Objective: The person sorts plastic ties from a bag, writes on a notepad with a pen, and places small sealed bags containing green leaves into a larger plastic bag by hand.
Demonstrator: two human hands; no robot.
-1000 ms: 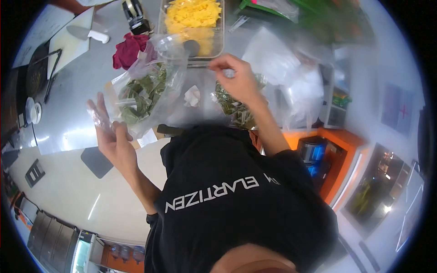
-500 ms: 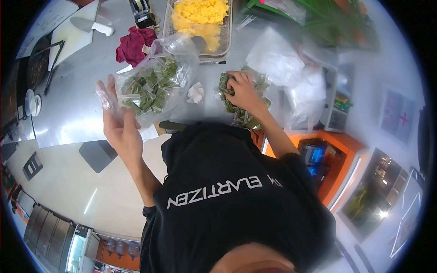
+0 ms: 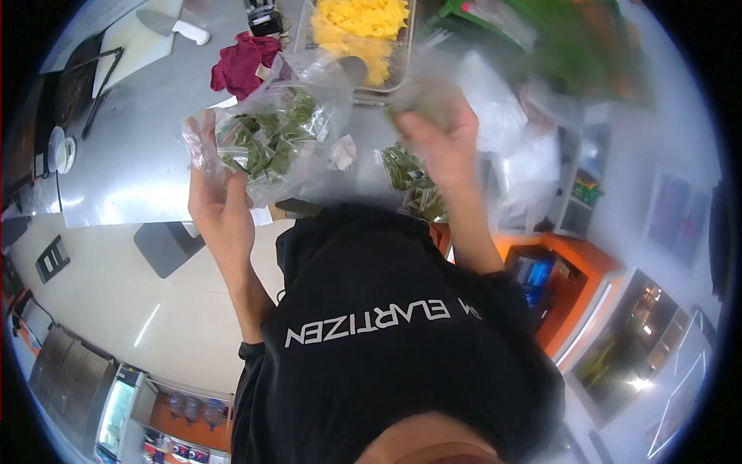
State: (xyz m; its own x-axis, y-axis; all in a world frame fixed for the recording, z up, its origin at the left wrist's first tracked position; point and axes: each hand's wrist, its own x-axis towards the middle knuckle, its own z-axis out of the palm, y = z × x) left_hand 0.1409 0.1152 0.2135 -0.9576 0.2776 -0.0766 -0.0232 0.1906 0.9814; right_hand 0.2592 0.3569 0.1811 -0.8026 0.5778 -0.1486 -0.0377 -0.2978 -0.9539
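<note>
My left hand (image 3: 220, 185) grips the left edge of a clear plastic bag (image 3: 309, 166), with some of the film over its fingers. Green leafy packets (image 3: 270, 147) fill that bag. My right hand (image 3: 448, 139) is raised, blurred, and closed on a green packet (image 3: 425, 104). Below it, more green packets (image 3: 417, 185) lie in clear plastic on the metal table. A crumpled white paper (image 3: 342, 153) rests between the two groups of packets.
Behind are a tray of yellow pieces (image 3: 359, 39), a dark red cloth (image 3: 246, 66) and a tape dispenser (image 3: 264, 17). A knife (image 3: 174, 25) lies on a white board (image 3: 127, 50). White plastic bags (image 3: 514, 139) are at the right.
My right hand went down onto the right-hand packets, took hold of one and has lifted it up. My left hand stays at the bag, while the whole view has shifted slightly.
</note>
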